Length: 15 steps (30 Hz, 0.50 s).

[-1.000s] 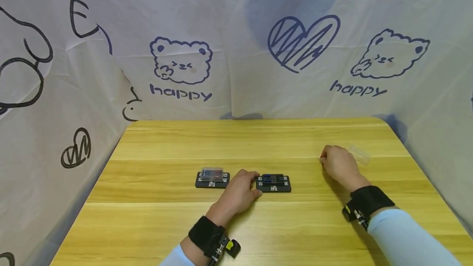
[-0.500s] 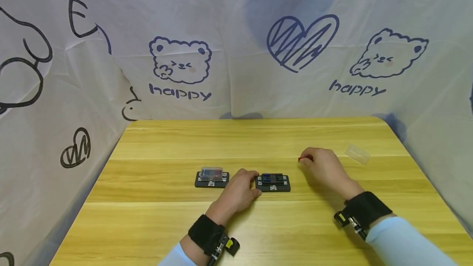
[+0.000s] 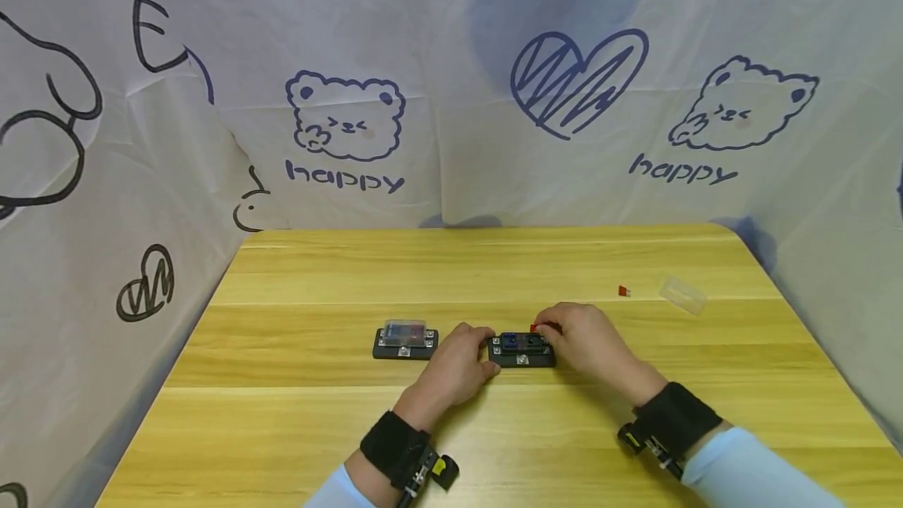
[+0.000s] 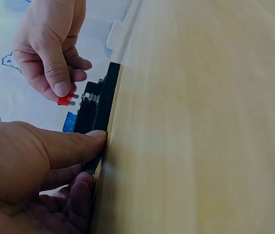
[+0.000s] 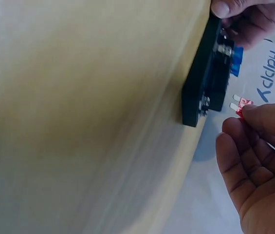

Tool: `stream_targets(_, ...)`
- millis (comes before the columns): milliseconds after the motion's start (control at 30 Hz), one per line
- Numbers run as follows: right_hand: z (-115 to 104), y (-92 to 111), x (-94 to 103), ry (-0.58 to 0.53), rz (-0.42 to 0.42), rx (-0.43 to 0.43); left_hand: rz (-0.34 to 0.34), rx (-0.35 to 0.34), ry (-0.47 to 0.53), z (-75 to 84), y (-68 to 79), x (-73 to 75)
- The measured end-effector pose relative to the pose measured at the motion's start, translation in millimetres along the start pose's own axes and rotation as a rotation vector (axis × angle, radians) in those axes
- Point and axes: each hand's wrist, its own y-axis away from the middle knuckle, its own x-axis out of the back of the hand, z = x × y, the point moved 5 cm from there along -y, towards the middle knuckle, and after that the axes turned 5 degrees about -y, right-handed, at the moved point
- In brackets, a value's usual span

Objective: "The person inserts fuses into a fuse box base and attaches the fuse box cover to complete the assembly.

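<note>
My left hand (image 3: 455, 367) grips the left end of a black fuse block (image 3: 506, 361) lying on the table, thumb along its front edge in the left wrist view. A blue blade fuse (image 4: 69, 122) stands in the block. Between thumb and forefinger, my right hand (image 3: 589, 342) pinches a red blade fuse (image 5: 245, 103) close above the block's right part. Its two metal prongs point down toward the block, with a gap showing in the right wrist view. The right hand's other fingers are loosely bent.
Left of my left hand sits a second fuse block (image 3: 386, 353) under a clear cover (image 3: 405, 333). Another red blade fuse (image 3: 624, 291) lies farther back on the right, beside a loose clear cover (image 3: 682, 295). White cloth (image 3: 451, 100) with drawings hangs behind the table.
My right hand has moved left and nearer with the red fuse, from beside the loose cover to over the block. The other red fuse now shows on the table. My left hand stays put.
</note>
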Motion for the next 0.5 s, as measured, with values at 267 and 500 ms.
stream_targets(267, -1.6, 0.8, -8.4, 0.029, 0.009, 0.021, 0.012, -0.004, -0.002, -1.4, -0.3, -0.6)
stream_targets(500, -2.7, -0.1, -11.1, 0.056, 0.001, 0.04, 0.014, -0.009, 0.002, -2.4, -1.1, -1.1)
